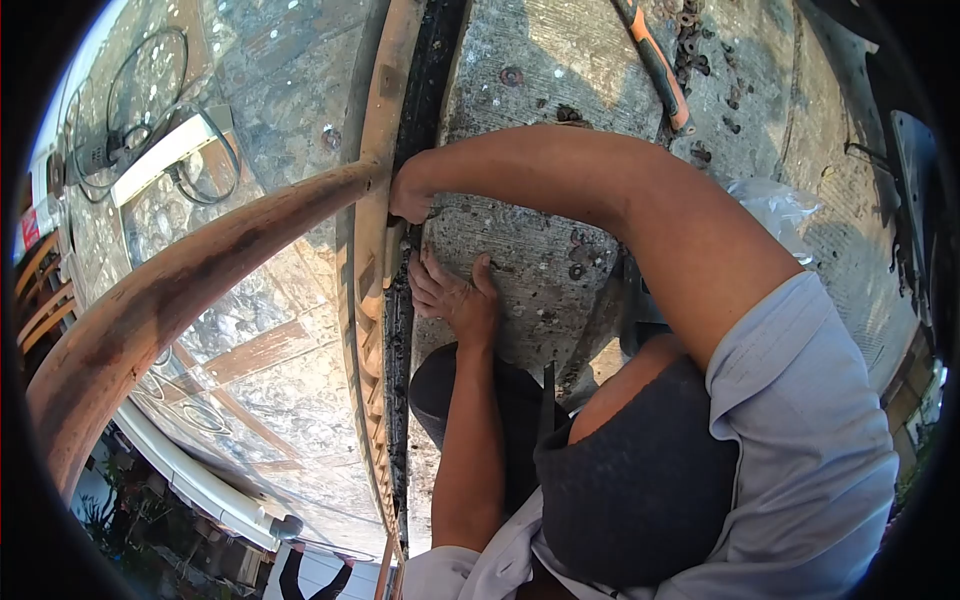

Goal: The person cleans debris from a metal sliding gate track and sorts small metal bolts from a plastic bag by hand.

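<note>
My right hand [410, 190] is closed at the side of a long brown metal bar [391, 90], close to where a thick rusty pipe [200, 265] meets it. Its fingertips, and whatever they hold, are hidden. Just below it in the view, my left hand [455, 292] has its thumb apart from the other fingers. Its palm side faces the rough concrete [530, 315], with the fingertips at the dark strip [398, 350] that runs beside the bar.
An orange-and-black tool handle [660, 75] lies on the concrete near several rusty washers or nuts [686, 45]. Clear plastic [780, 212] is beyond my right arm. Across the bar, a white power strip [165, 155] with black cables rests on the stained floor. My bent knees are below my hands.
</note>
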### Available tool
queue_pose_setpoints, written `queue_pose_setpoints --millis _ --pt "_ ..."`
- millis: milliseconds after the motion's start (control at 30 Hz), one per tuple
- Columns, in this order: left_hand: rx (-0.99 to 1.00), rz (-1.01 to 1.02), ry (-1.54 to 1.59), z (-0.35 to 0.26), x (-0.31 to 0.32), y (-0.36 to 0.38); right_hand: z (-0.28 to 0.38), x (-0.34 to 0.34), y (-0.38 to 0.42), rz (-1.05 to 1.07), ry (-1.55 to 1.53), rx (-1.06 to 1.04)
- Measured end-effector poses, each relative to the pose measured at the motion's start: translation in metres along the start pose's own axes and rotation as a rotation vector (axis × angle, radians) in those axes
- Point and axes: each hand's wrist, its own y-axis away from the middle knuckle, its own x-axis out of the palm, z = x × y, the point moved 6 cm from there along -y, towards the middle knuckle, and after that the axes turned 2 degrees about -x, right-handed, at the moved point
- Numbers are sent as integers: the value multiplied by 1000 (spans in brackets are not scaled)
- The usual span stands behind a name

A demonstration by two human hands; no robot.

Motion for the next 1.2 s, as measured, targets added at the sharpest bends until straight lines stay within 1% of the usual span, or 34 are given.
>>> queue_pose_setpoints --millis 133,233,333,433,533,633,667,700,733,833,933,1033,1133,1200 --pt "11 0 1 -2 -1 -1 -9 8 -21 12 -49 14" --pt "14 -7 -13 -1 -1 0 -22 20 -56 26 -15 6" --pt "5 -5 -10 -2 -1 0 -29 25 -71 27 -41 15" --pt "-15 6 11 1 1 1 -22 18 -52 9 -39 20" --pt "-38 23 1 1 0 1 -16 15 -45 33 49 -21" --pt "-22 9 -12 0 1 0 4 -5 10 -51 14 -10" --pt "-14 -2 -16 0 0 1 -7 6 -15 -24 7 -3" --pt "-19 2 -21 -2 0 1 -27 23 -65 1 2 3" --pt "-23 6 -29 -3 -3 0 -37 33 -92 24 -4 7" --pt "-16 1 -27 -4 -4 -1 -36 32 -90 22 11 -19" --pt "-2 -6 -11 -2 -2 -1 -15 12 -33 15 8 17" --pt "-21 6 -19 -2 -3 0 -13 13 -36 23 43 -12" --pt "-20 2 -12 -2 -2 0 5 -3 -2 -5 103 -128" --pt "-10 -6 -1 -2 -3 -1 1 1 0 -35 32 -93"
